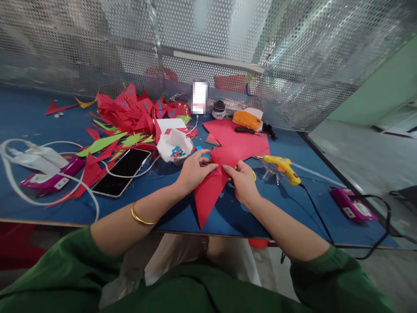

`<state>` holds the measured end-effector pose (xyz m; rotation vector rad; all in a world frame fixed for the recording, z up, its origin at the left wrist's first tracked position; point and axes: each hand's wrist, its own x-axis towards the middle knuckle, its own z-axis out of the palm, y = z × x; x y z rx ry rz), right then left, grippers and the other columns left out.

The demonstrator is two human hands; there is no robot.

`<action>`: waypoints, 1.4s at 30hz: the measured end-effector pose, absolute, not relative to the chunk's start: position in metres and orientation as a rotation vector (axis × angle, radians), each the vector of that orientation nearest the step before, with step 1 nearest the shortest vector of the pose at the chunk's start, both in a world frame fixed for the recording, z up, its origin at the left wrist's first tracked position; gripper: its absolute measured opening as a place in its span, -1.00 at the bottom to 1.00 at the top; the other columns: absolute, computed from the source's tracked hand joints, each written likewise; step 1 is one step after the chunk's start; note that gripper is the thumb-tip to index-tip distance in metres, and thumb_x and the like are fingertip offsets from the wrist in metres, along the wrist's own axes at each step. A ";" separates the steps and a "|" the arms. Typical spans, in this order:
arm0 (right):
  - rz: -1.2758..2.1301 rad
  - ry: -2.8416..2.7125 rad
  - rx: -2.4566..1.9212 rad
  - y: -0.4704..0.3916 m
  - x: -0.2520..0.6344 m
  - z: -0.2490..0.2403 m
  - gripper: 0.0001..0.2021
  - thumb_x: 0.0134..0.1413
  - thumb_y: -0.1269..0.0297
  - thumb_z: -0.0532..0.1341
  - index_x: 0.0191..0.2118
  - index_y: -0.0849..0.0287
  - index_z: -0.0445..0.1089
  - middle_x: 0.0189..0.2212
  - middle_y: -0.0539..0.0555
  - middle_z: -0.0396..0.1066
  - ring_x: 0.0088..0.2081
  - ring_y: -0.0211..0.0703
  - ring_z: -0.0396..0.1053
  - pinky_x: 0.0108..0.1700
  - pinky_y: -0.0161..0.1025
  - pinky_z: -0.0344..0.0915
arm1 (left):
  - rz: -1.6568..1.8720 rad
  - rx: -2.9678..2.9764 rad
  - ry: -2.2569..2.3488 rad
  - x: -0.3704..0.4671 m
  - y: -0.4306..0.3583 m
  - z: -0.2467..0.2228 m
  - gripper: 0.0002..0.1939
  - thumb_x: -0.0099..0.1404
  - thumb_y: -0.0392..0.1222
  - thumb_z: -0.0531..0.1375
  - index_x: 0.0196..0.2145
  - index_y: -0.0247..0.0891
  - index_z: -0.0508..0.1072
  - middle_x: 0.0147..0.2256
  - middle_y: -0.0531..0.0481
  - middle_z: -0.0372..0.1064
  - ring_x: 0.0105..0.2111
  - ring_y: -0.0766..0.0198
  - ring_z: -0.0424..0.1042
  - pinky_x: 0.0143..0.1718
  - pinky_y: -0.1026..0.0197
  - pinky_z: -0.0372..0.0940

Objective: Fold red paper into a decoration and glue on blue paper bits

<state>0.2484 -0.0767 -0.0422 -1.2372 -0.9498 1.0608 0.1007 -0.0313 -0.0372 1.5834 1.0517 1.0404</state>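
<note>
"Dressed in what, up top?"

"In a deep green top, soft-looking and creased across the front."

"And cut how at the arms?"

"Loose and wide at the left sleeve and the right sleeve, down to about the elbows."

"Wearing any jewellery?"

"Yes, wearing, between left sleeve and left hand, a slim gold-coloured bangle, smooth and shiny."

"And below the front edge of the table?"

"Clad in pale, creased trousers, partly covered by the top."
</note>
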 end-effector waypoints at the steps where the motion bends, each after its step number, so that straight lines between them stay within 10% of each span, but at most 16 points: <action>1: 1.045 -0.966 -1.245 -0.076 0.250 -0.043 -0.72 -0.18 0.11 0.31 -0.27 0.08 0.42 -0.45 -0.05 0.49 -0.49 -0.22 0.35 -0.48 -0.30 0.30 | 1.056 1.597 1.054 0.100 -0.031 -0.036 -0.38 0.13 -0.26 0.33 0.15 -0.34 0.33 -0.28 -0.06 0.57 -0.27 0.19 0.56 -0.10 0.10 0.42; 5: 0.937 -1.033 -1.295 -0.071 0.255 -0.048 -0.75 -0.12 0.12 0.28 -0.27 0.07 0.39 -0.45 -0.04 0.46 -0.47 -0.20 0.34 -0.46 -0.28 0.31 | 1.054 1.729 1.061 0.100 -0.034 -0.035 -0.23 0.10 -0.19 0.37 0.23 -0.27 0.23 -0.25 -0.05 0.56 -0.30 0.19 0.56 -0.10 0.09 0.42; 12: 0.833 -1.223 -1.367 -0.067 0.251 -0.059 -0.72 0.04 0.06 0.20 -0.17 0.08 0.40 -0.49 -0.08 0.42 -0.48 -0.21 0.34 -0.42 -0.27 0.37 | 0.985 1.683 1.053 0.103 -0.034 -0.046 -0.76 0.17 -0.08 0.30 -0.29 -0.29 0.46 -0.23 -0.15 0.59 -0.19 0.08 0.56 -0.12 0.08 0.42; 19: 0.652 -1.453 -1.417 -0.072 0.265 -0.035 -0.67 0.12 -0.01 0.19 -0.12 0.09 0.44 -0.26 0.06 0.54 -0.26 -0.08 0.46 -0.17 -0.15 0.41 | 1.011 1.658 1.018 0.097 -0.029 -0.042 -0.82 0.16 -0.14 0.22 -0.31 -0.26 0.53 -0.32 -0.05 0.60 -0.23 0.09 0.55 -0.19 0.12 0.43; 26: -0.280 -1.369 -2.327 -0.096 0.367 -0.005 -0.56 0.25 0.04 0.09 0.02 0.27 0.46 0.03 0.46 0.42 0.02 0.26 0.37 0.02 0.11 0.22 | 0.869 1.479 0.848 0.090 -0.029 -0.024 -0.85 0.18 -0.16 0.23 -0.30 -0.21 0.56 -0.36 0.01 0.59 -0.35 0.16 0.55 -0.28 0.13 0.43; 32: 0.112 -1.287 -2.500 -0.097 0.428 -0.012 -0.64 0.11 0.05 0.20 -0.59 0.14 0.46 -0.55 0.24 0.47 -0.33 0.11 0.45 -0.29 -0.10 0.26 | 0.771 1.279 0.863 0.085 -0.028 -0.011 -0.84 0.24 -0.09 0.28 -0.35 -0.22 0.57 -0.43 -0.08 0.54 -0.46 0.17 0.52 -0.41 0.14 0.38; 42: 0.609 -1.052 -2.057 -0.089 0.448 -0.010 -0.68 -0.15 0.01 0.35 -0.52 0.22 0.48 -0.67 0.05 0.36 -0.61 -0.24 0.24 -0.60 -0.29 0.15 | 0.706 1.285 0.899 0.081 -0.025 -0.011 -0.82 0.21 -0.11 0.27 -0.47 -0.24 0.54 -0.45 -0.09 0.53 -0.49 0.25 0.47 -0.43 0.20 0.31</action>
